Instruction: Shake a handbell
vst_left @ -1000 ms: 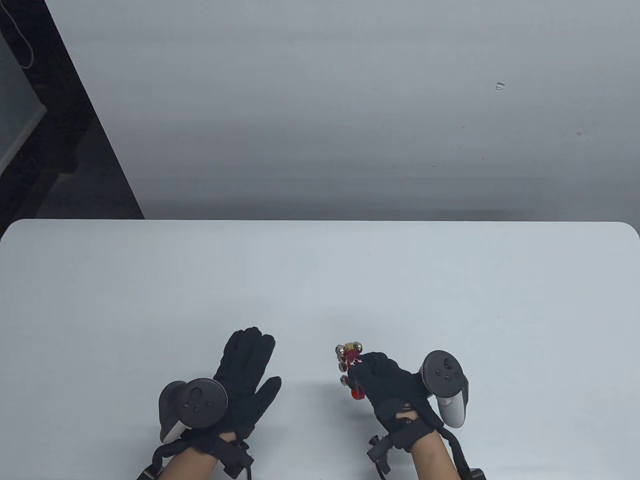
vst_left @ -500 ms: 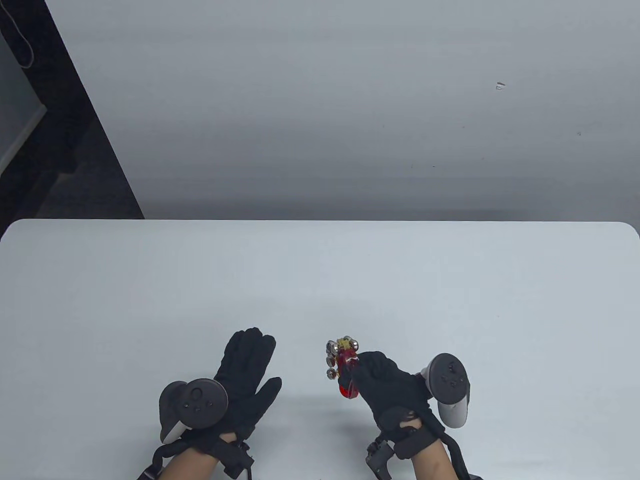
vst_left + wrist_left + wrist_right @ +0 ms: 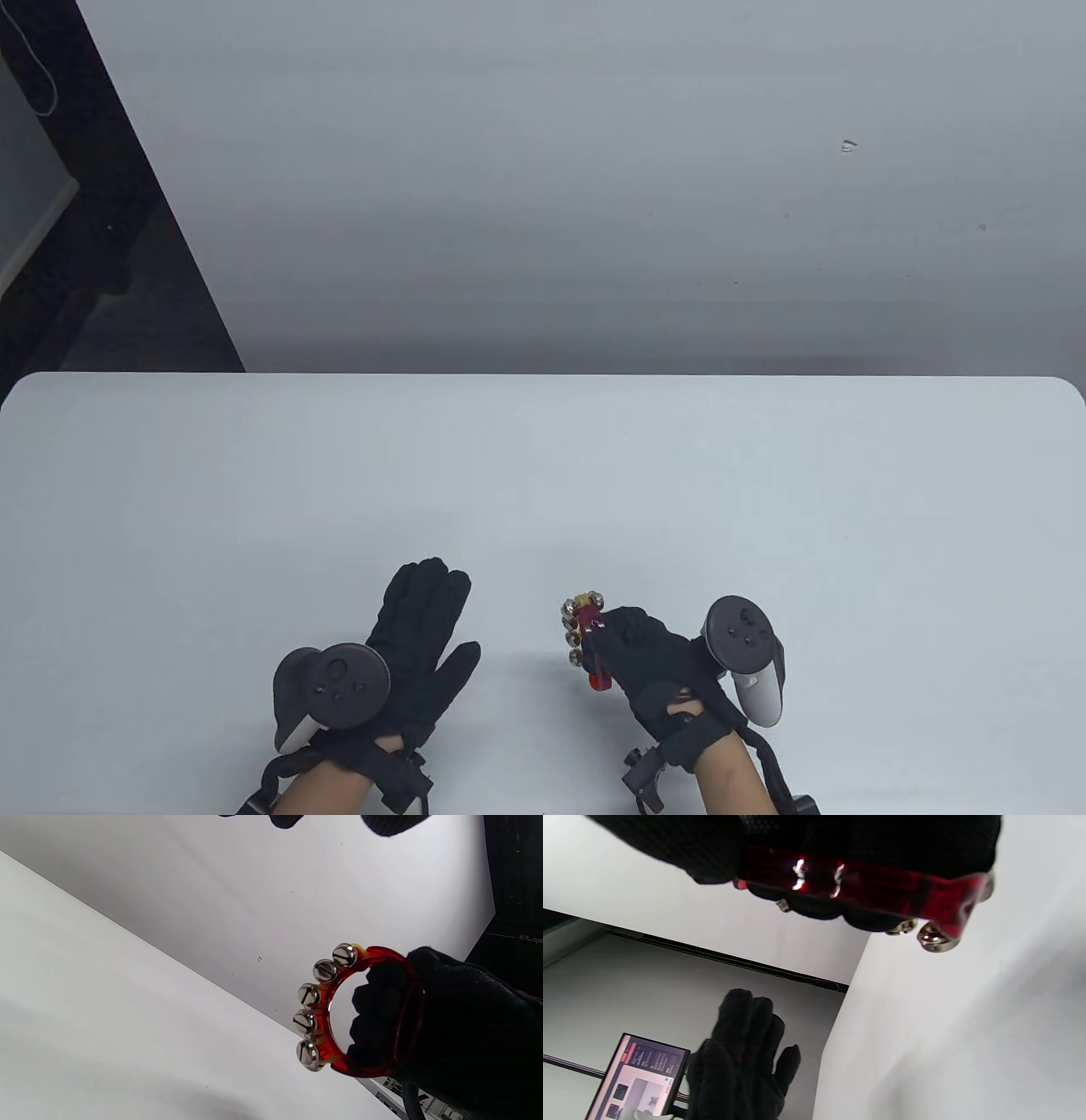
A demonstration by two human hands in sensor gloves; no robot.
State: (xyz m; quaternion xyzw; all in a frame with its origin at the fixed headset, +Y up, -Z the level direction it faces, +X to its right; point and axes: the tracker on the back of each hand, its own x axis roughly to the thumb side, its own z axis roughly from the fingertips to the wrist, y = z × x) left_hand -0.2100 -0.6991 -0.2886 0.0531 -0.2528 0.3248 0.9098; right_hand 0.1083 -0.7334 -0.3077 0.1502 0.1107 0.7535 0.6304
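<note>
Fingers [image 3: 373,1001] of the right hand [image 3: 657,658] curled tight through the red ring handle of the handbell [image 3: 585,641], full fist grip, thumb side toward the bells. Handbell held just above the white table [image 3: 543,475] near its front edge, right of centre; whether it touches the surface can't be told. Five silver jingle bells [image 3: 309,996] sit in a row along the outer arc of the ring, pointing away from the fist toward the left hand [image 3: 416,645]. Left hand flat, fingers stretched out and together, thumb apart, palm down on or just over the table, holding nothing, well apart from the handbell. Right wrist view shows a lit screen [image 3: 638,1073] low in the background behind the left hand.
</note>
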